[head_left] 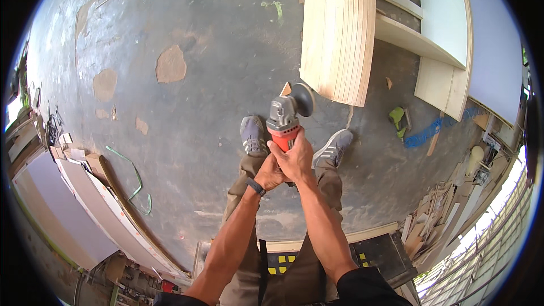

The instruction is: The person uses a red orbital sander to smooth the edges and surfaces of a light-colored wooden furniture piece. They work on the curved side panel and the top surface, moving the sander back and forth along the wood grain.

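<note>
A worker holds an angle grinder (285, 118) just off the near end of a pale slatted wood panel (337, 34), its round disc (304, 100) close to the panel's near left corner; contact cannot be told. The right hand (296, 160) has its grip wrapped around the red body, the left hand (271, 173) its grip closed on the tool's rear, farther from the panel. Right of the panel, nearer the worker, lie a green object (398, 121) and blue mesh (424, 134).

Bare forearms (230, 243) slant in from seven and five o'clock, the curled right hand (297, 160) touching the left hand (270, 174) on its two-o'clock side.
</note>
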`<state>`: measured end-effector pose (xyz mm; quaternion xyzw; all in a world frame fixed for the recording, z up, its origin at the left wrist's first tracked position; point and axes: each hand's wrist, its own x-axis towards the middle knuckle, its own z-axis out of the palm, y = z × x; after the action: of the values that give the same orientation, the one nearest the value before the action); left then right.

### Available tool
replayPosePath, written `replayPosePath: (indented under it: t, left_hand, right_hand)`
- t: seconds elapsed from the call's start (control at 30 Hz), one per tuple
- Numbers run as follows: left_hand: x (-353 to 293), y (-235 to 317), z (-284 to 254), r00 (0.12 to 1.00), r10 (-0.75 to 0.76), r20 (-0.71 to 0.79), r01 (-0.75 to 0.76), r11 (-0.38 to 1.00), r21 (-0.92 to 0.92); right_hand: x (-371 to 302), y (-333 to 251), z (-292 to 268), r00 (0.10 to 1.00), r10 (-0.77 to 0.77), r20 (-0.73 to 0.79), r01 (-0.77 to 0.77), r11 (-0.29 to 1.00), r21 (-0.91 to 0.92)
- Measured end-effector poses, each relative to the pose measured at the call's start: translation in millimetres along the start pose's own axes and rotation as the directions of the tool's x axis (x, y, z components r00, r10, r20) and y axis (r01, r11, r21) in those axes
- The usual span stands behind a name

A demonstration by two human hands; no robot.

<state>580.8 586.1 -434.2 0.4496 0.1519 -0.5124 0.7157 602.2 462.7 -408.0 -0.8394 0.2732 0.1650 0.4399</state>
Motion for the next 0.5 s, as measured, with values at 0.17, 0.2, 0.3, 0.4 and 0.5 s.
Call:
replayPosePath:
  t: [0.17,0.2,0.3,0.4,0.5]
  left_hand:
    - [3.8,6.5,0.7,0.992,0.050,-0.119,-0.050,0.999,0.005]
    - [6.3,9.9,1.4,0.989,0.078,-0.125,-0.072,0.996,0.056]
    - [15.3,5.7,-3.3,0.993,0.081,-0.083,-0.073,0.993,0.092]
    - [28.0,-2.4,-4.6,0.999,0.040,-0.035,-0.039,0.999,0.024]
    - [34.1,-14.8,-12.8,0.999,0.041,0.013,-0.040,0.999,-0.025]
  right_hand:
    - [18.8,-1.3,5.6,0.998,0.027,0.048,-0.028,0.999,0.032]
    - [23.3,1.1,5.6,0.997,0.064,0.033,-0.065,0.997,0.032]
    - [33.1,7.9,6.1,0.990,0.142,-0.018,-0.142,0.990,0.004]
    - [38.8,10.5,4.0,0.978,0.195,-0.074,-0.199,0.978,-0.060]
    - [35.9,4.9,0.7,0.977,0.190,-0.097,-0.201,0.973,-0.117]
